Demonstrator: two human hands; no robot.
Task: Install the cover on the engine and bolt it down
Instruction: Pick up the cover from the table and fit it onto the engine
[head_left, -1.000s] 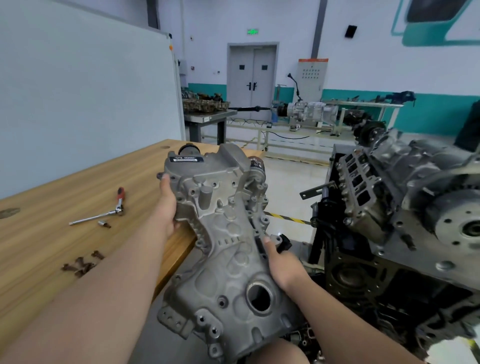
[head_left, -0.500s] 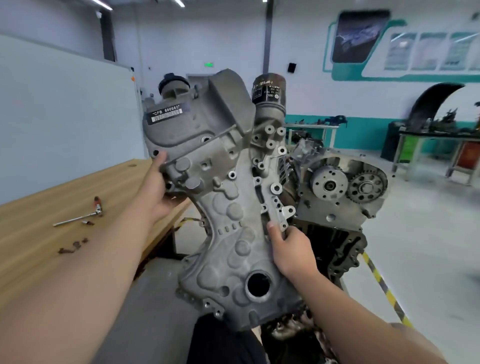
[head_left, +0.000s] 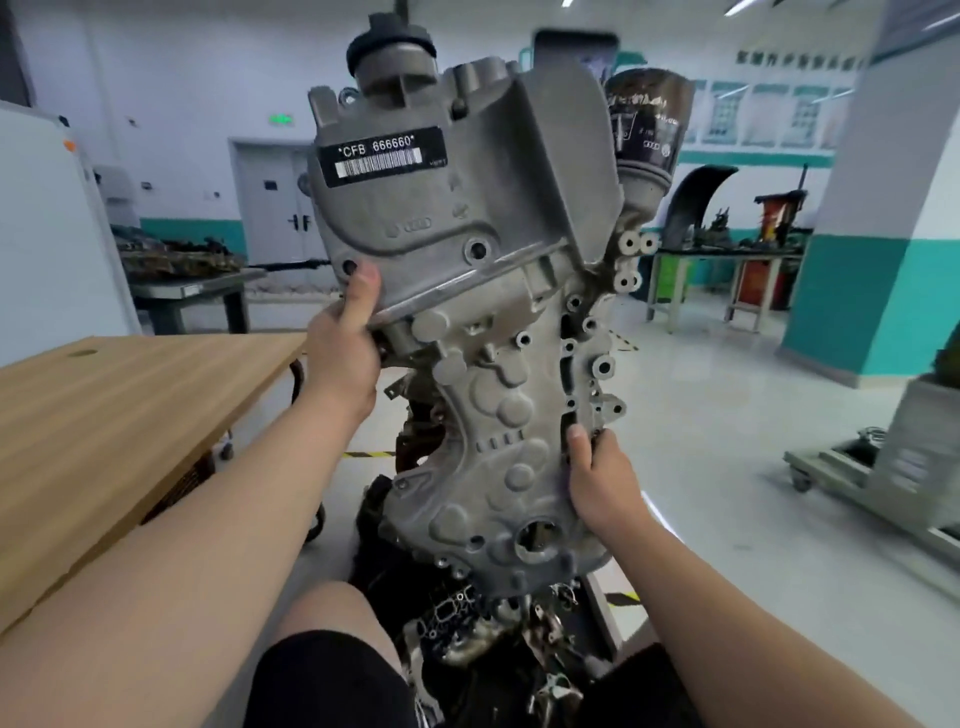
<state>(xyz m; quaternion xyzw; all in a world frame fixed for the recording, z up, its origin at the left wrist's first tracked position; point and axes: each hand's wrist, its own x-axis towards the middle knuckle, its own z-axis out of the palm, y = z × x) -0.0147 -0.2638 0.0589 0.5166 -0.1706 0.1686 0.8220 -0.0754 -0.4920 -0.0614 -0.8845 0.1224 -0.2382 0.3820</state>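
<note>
Cover, since half a second ago: one grey cast cover (head_left: 493, 364) stands higher and closer to the camera. It now hides the two toothed wheels that showed beside it. The ratchet and loose bolts on the table are out of view.
Cover, position: held in the air in front of the person, upright and leaning slightly left, with its wide end on top. It is in front of and above the engine (head_left: 457, 618). Whether the two touch cannot be told.
Engine: one, with dark parts showing past the cover's left edge and below its bottom edge.
Left hand (head_left: 343, 358): grips the cover's left edge below the wide upper part. One thumb (head_left: 364, 291) presses flat on the front face. The four fingers are hidden behind the casting, so their spread cannot be told.
Right hand (head_left: 602, 483): grips the cover's right edge lower down. Its thumb (head_left: 579, 447) lies on the front and the fingers are wrapped round the rim, mostly out of sight.
Fittings on the cover: one black cap (head_left: 392, 44) on top, one dark oil filter (head_left: 647, 135) at the upper right, one black label (head_left: 379, 156) reading "CFB 666660", and one round hole (head_left: 535, 535) near the bottom.
Wooden table (head_left: 130, 405): one, to the person's left and apart from the cover.
Double door (head_left: 275, 202): one, grey, in the far wall.
</note>
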